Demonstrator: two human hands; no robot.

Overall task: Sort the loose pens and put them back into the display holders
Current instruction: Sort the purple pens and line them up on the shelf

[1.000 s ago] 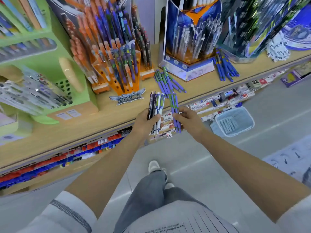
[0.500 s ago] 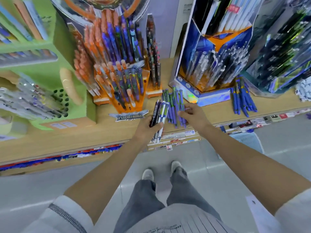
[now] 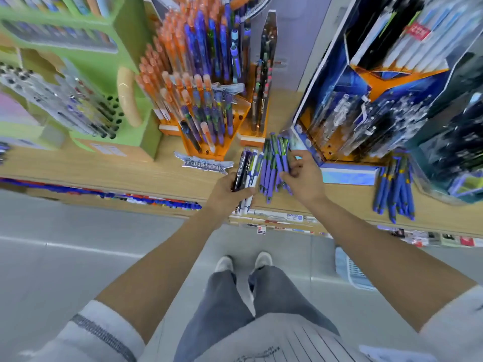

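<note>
Near the shelf's (image 3: 104,168) front edge, the right hand (image 3: 304,178) curls its fingers round the purple pens (image 3: 271,165) while the left hand (image 3: 227,190) grips a mixed bundle (image 3: 248,165); square the ends before lifting.

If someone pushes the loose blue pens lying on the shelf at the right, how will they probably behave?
The blue pens look slim and round, so they would probably roll and fan apart rather than move together. Their tips lie near the front edge of the wooden shelf, so some might fall off. Their straight thin barrels suggest stiff, light pens.
</note>
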